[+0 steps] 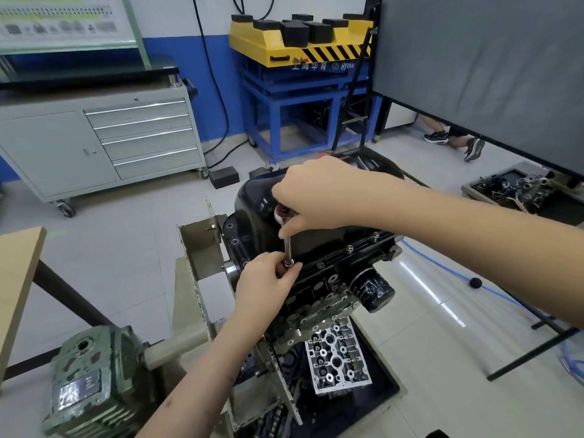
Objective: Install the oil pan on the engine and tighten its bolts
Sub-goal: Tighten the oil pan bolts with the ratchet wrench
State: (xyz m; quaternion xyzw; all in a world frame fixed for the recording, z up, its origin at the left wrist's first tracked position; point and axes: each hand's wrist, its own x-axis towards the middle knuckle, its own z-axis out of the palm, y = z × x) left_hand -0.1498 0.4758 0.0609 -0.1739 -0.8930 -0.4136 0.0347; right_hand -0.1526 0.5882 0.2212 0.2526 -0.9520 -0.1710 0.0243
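the right hand [311, 192] grips the ratchet [282, 214]; the left hand [268, 279] pinches its socket [288, 263], seemingly on a flange bolt of the oil pan [252, 200]; tilting could cross-thread it.

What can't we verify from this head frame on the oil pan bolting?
- Bolt under the socket, head view: covered by the left hand, so seating can't be judged.
- Ratchet handle: hidden inside the right hand.
- Far flange of the oil pan: blocked by the right hand and forearm.
- Near-flange bolts: too small to tell if tight.
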